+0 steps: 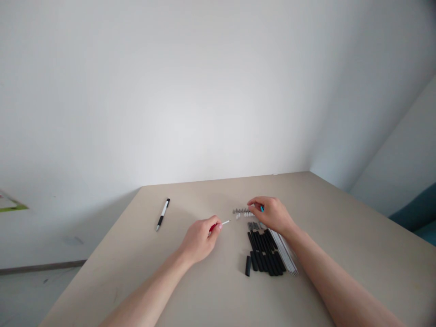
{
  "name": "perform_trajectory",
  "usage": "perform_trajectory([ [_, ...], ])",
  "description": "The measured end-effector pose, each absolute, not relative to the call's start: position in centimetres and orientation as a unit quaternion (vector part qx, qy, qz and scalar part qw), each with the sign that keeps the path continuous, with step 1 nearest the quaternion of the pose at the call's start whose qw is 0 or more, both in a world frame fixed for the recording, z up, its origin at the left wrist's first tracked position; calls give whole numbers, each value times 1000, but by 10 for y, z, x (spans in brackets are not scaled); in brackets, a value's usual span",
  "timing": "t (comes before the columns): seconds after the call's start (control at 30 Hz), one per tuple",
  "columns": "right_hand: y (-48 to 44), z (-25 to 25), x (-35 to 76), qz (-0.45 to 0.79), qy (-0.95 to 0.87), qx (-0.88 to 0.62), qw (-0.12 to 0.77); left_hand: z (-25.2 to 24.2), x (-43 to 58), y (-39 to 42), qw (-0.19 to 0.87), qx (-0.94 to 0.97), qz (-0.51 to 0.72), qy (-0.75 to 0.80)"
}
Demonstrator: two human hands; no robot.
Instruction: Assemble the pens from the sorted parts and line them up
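My left hand is closed round a thin white pen refill whose point sticks out to the right. A red piece shows between the same fingers; the rest of it is hidden. Over the right end of a row of small grey cone-shaped pen tips, my right hand is closed with thumb and fingertips together. A bit of blue shows under its fingers, and I cannot make out what they pinch. Small whitish pieces lie just below the tips.
Below my right hand lie small springs, black tubes, shorter black sleeves and a bundle of white refills. One sleeve lies apart. A white and black pen rests at the left of the beige table, which meets the wall.
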State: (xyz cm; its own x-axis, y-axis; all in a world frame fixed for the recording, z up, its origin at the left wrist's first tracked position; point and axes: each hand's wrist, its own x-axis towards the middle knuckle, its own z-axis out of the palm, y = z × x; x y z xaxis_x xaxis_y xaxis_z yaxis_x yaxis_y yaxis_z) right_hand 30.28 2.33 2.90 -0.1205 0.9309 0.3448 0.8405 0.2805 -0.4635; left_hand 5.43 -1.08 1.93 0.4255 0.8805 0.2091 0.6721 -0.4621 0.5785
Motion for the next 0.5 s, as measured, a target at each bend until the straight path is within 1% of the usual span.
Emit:
perform_trajectory([
  [0.33,28,23,303,52,-713,-625,313,18,54,-11,217,816,246,477],
  [0.5,24,30,305,71,-728,-610,305,20,54,-11,222,817,244,473],
])
